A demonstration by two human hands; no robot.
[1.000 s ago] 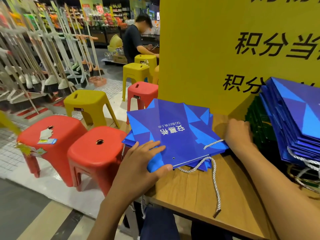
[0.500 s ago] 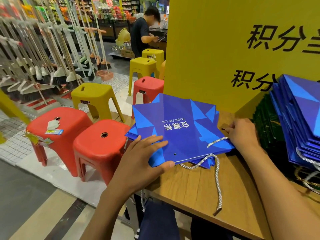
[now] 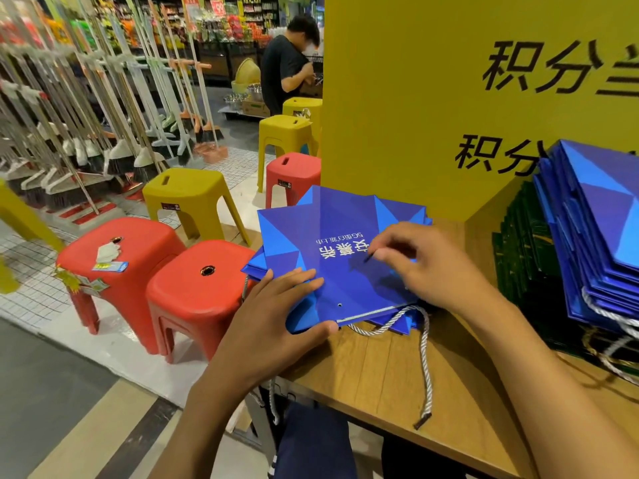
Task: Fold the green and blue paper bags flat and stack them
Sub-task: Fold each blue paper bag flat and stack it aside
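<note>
Already flat, blue bag (image 3: 332,257), left hand (image 3: 276,326) holding

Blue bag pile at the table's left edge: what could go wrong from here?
1. The blue bag pile appears to overhang the table edge above the red stools. The left hand holds just one corner, so a nudge could tip bags off.
2. The rope handle trails to the table's near edge. The right hand could snag it and drag the top bag.
3. The leaning blue stack at right might slide.
</note>
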